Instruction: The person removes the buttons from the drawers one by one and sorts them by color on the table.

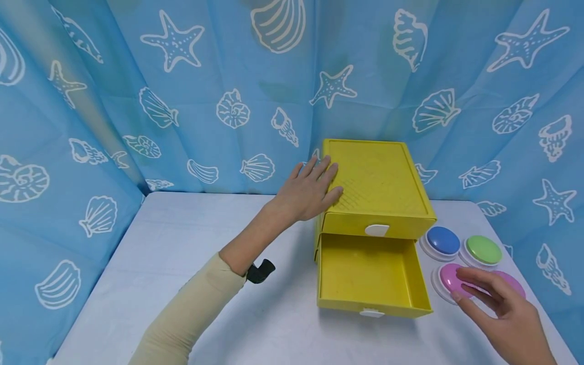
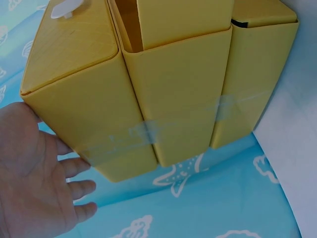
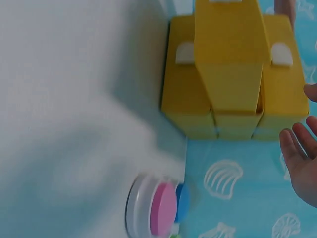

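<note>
A yellow chest of drawers stands at the back of the table, its middle drawer pulled out with the yellow floor showing. My left hand rests on the left edge of the chest's top, fingers extended; the left wrist view shows its palm side beside the yellow wall. Over the round push lights at the right, my right hand hovers with fingers loosely bent and apart. It overlaps a pink push light in the head view, but in the right wrist view the hand is well apart from that light.
A blue push light and a green one stand right of the chest. Another pink light is partly behind my right hand. A blue shell-patterned curtain hangs round the white table.
</note>
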The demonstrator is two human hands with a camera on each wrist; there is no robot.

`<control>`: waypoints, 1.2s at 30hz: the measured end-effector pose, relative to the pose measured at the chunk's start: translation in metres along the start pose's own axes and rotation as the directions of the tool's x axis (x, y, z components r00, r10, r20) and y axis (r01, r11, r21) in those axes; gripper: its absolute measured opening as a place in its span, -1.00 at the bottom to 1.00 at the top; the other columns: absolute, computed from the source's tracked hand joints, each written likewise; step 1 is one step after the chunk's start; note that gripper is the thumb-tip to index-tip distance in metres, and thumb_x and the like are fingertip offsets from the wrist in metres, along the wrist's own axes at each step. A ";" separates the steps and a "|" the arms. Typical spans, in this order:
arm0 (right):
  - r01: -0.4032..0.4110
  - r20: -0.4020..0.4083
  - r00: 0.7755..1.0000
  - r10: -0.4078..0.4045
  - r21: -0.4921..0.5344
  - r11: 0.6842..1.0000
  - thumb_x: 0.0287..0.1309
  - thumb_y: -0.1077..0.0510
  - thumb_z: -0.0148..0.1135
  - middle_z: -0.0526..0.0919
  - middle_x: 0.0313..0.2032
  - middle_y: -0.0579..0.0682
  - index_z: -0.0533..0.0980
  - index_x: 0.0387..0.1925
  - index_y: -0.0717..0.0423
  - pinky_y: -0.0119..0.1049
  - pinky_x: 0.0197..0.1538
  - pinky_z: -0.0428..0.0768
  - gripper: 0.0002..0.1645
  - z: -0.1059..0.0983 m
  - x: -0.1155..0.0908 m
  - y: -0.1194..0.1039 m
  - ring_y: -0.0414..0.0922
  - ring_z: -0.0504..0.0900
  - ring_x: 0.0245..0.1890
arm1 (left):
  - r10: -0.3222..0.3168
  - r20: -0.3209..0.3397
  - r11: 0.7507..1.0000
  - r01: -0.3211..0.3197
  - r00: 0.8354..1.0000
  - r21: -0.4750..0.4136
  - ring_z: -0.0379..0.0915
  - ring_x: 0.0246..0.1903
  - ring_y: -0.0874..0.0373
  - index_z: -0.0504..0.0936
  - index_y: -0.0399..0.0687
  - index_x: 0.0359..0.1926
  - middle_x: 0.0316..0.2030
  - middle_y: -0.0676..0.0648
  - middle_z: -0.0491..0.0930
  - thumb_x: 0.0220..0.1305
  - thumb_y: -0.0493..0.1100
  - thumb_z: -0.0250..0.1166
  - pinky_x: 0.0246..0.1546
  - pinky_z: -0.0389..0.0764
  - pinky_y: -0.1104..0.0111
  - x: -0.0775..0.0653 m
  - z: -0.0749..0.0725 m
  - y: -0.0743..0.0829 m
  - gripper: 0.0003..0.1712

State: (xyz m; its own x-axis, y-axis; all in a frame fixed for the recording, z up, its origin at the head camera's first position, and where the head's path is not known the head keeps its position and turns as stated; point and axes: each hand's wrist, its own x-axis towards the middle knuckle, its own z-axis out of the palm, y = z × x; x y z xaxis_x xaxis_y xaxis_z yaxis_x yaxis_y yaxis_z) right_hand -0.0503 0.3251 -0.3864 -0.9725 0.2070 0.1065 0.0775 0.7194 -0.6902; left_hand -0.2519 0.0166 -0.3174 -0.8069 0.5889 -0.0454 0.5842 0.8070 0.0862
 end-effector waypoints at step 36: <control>-0.168 0.052 0.986 0.161 0.200 0.965 -0.19 0.31 0.45 0.62 -0.25 -0.04 0.57 -0.22 0.14 -0.42 -0.24 0.58 -0.62 0.093 -0.057 -0.048 -0.14 0.65 -0.27 | 0.004 -0.015 1.000 -0.004 1.000 -0.001 -0.44 0.38 0.03 -0.18 0.04 0.45 0.43 -0.02 -0.28 0.39 0.26 -0.44 0.31 -0.29 0.11 0.001 0.001 0.001 -0.27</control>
State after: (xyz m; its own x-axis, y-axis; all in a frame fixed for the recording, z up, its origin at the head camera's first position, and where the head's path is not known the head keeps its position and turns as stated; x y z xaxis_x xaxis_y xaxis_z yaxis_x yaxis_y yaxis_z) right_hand -0.0189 0.2167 -0.4260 -0.9574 0.2855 -0.0433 0.1946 0.5273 -0.8271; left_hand -0.2518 0.0177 -0.3185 -0.8059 0.5913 -0.0300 0.5872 0.8047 0.0876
